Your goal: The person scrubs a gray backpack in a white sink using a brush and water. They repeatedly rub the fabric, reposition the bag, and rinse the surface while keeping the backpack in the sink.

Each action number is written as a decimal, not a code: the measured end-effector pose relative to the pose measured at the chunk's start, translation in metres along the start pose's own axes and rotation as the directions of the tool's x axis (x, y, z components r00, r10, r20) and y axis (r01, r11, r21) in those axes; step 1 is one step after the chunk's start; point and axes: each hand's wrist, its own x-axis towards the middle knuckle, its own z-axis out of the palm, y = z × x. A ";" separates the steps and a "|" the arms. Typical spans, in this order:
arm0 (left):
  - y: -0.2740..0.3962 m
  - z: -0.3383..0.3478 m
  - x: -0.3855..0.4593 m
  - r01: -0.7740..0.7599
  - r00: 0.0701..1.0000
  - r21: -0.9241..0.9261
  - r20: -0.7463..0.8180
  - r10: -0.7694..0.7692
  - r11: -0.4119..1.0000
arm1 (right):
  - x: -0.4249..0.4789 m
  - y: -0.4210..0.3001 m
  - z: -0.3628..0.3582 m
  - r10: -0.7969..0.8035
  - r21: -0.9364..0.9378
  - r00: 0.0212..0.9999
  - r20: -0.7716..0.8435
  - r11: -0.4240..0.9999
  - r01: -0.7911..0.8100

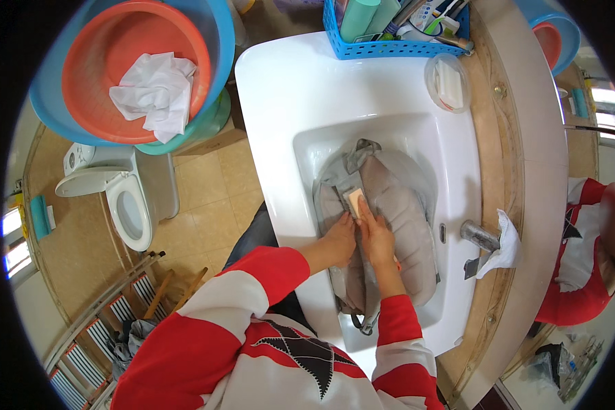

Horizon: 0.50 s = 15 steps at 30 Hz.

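Note:
A wet grey backpack (405, 225) lies in the white washbasin (379, 122), its straps and mesh parts facing up. My right hand (378, 238) holds a pale orange bar of soap (355, 202) against a grey strap (349, 182) of the backpack. Just beside it, my left hand (340, 241) grips the strap fabric, fingertips close to the soap. Both hands are over the left half of the basin. The palms and the fabric under them are hidden from above. A small orange spot, too little to identify, shows by my right wrist.
A faucet (476, 234) with a white cloth (503, 251) over it stands right of the basin. A soap dish (448, 84) and blue toiletry basket (400, 50) are beyond. Upper left are a red basin (133, 23) holding white cloth (156, 92), and a toilet (128, 212).

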 end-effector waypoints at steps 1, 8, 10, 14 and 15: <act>-0.002 0.008 0.002 0.000 0.994 0.003 -0.106 0.000 1.000 | 0.000 0.005 0.001 0.006 -0.038 0.998 0.061 0.999 -0.004; -0.010 0.000 0.013 -0.087 0.988 -0.072 0.120 0.095 0.994 | 0.071 -0.028 0.022 -0.171 -0.228 0.984 -0.050 0.961 0.155; -0.009 -0.006 0.008 -0.076 0.987 -0.112 0.130 0.091 0.991 | 0.067 -0.030 0.023 -0.145 -0.232 0.987 -0.063 0.965 0.127; -0.020 0.021 0.004 -0.117 0.960 0.031 -0.254 0.121 0.993 | 0.021 0.005 0.018 -0.091 -0.168 0.991 0.100 0.980 0.107; -0.018 0.022 0.003 -0.136 0.960 0.028 -0.243 0.139 0.990 | 0.016 0.005 0.009 -0.086 -0.155 0.990 0.113 0.982 0.103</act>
